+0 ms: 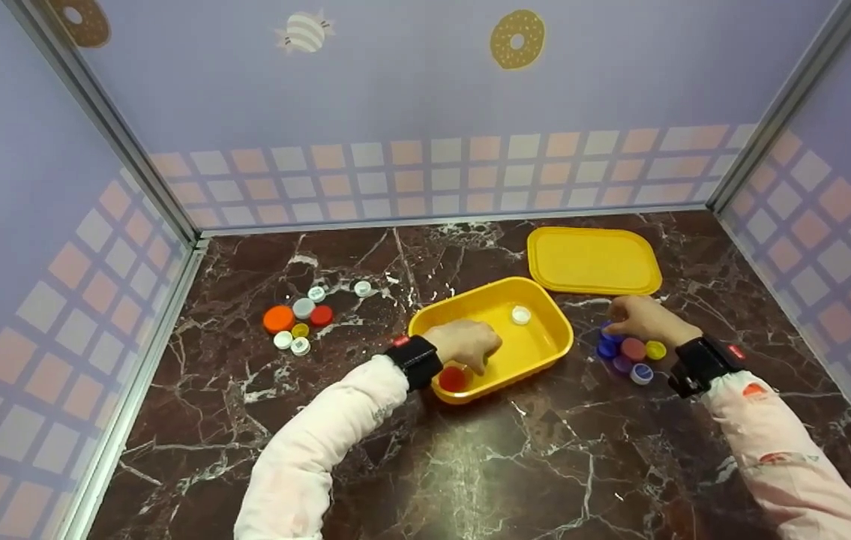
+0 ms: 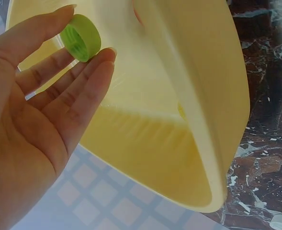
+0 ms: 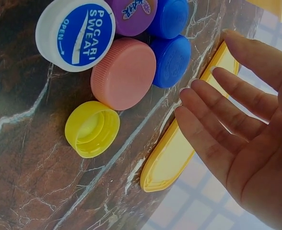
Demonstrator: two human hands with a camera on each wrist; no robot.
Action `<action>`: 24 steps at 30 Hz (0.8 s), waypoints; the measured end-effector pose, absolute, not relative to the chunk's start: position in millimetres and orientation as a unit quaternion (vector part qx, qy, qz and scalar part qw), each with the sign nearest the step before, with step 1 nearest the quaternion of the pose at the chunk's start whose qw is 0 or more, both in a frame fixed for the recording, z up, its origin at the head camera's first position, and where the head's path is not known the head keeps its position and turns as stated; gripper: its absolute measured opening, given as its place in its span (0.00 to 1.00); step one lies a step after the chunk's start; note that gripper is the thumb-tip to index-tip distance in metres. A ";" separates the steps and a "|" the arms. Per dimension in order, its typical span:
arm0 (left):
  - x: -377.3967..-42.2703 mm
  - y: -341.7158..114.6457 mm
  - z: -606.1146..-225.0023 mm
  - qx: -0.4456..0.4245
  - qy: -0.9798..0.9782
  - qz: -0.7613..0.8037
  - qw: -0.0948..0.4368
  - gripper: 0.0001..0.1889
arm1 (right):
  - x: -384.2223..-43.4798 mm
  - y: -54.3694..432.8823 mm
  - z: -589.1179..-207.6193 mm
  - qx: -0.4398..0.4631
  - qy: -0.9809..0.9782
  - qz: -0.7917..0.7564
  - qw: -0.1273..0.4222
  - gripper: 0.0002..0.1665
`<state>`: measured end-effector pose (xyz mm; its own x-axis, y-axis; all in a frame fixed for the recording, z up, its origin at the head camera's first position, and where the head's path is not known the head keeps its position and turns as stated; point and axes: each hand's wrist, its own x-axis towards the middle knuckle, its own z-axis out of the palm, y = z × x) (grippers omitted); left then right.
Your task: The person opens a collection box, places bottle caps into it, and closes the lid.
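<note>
So the left hand [image 1: 466, 343] is pinching a light green round plastic cap [image 2: 83, 38] between thumb and fingers, and it's hanging over the near left part of a yellow rectangular plastic tub [image 1: 522, 352]; a red round plastic cap [image 1: 453, 379] is lying in the tub's near left corner and a white round plastic cap [image 1: 520, 315] is sitting toward its far right; the right hand [image 1: 642, 318] isn't gripping anything, its fingers are just loosely reaching out beside a blue ribbed plastic cap [image 3: 172, 60], can't tell if they're touching it; bunched up there on the right, a pink ribbed plastic cap [image 3: 124, 74], a purple printed plastic cap [image 3: 131, 17] and a white plastic cap with a blue printed top [image 3: 76, 36] are lying close together, with a yellow hollow-side-up plastic cap [image 3: 93, 129] sitting nearest the pink one; a flat yellow plastic lid [image 1: 594, 261] is lying at the far right; off left, a big orange plastic cap [image 1: 278, 319] is resting among smaller ones on the dark marbled tabletop [image 1: 395, 480].
</note>
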<state>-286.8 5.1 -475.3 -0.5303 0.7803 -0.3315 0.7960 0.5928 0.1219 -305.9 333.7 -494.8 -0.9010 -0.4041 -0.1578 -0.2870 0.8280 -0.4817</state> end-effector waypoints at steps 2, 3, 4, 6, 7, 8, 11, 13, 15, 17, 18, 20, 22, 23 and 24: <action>-285.9 4.4 -476.3 0.446 0.876 -0.024 0.182 0.09 | -305.9 333.1 -494.7 -0.186 0.946 -0.232 0.127 0.18; -285.5 4.0 -476.7 0.442 0.877 -0.025 0.184 0.09 | -305.8 332.7 -494.8 -0.185 0.946 -0.232 0.128 0.19; -285.0 3.5 -477.0 0.439 0.879 -0.026 0.187 0.09 | -305.7 332.3 -494.8 -0.184 0.946 -0.232 0.129 0.19; -284.2 2.7 -478.2 0.433 0.880 -0.029 0.192 0.09 | -305.9 332.2 -494.8 -0.182 0.946 -0.232 0.134 0.19; -283.9 2.5 -478.9 0.430 0.881 -0.029 0.195 0.09 | -305.8 332.0 -494.6 -0.180 0.946 -0.232 0.136 0.19; -283.5 2.3 -479.2 0.428 0.881 -0.030 0.199 0.09 | -305.8 331.7 -494.5 -0.178 0.947 -0.231 0.137 0.19; -282.5 2.9 -480.2 0.422 0.883 -0.028 0.201 0.09 | -305.4 331.5 -494.4 -0.182 0.946 -0.230 0.138 0.20; -281.8 3.5 -480.6 0.420 0.885 -0.028 0.200 0.09 | -304.9 331.4 -494.6 -0.190 0.945 -0.230 0.132 0.20; -281.5 4.1 -480.6 0.420 0.885 -0.027 0.197 0.09 | -304.6 331.3 -495.0 -0.198 0.944 -0.231 0.125 0.20; -281.5 4.4 -481.1 0.422 0.885 -0.028 0.195 0.09 | -304.2 331.2 -495.6 -0.204 0.944 -0.230 0.119 0.20; -281.5 4.2 -481.0 0.422 0.885 -0.027 0.197 0.10 | -304.1 331.1 -495.8 -0.204 0.944 -0.230 0.118 0.20; -281.7 4.0 -480.2 0.419 0.885 -0.022 0.202 0.11 | -303.9 331.2 -495.8 -0.203 0.945 -0.230 0.118 0.20; -282.1 3.6 -478.7 0.417 0.886 -0.019 0.202 0.12 | -303.7 331.5 -495.7 -0.199 0.945 -0.229 0.120 0.19; -282.3 3.3 -477.7 0.416 0.886 -0.018 0.201 0.12 | -303.5 331.7 -495.7 -0.197 0.945 -0.230 0.121 0.19; -282.6 3.0 -476.6 0.415 0.887 -0.017 0.200 0.13 | -303.3 331.8 -495.5 -0.195 0.946 -0.229 0.123 0.18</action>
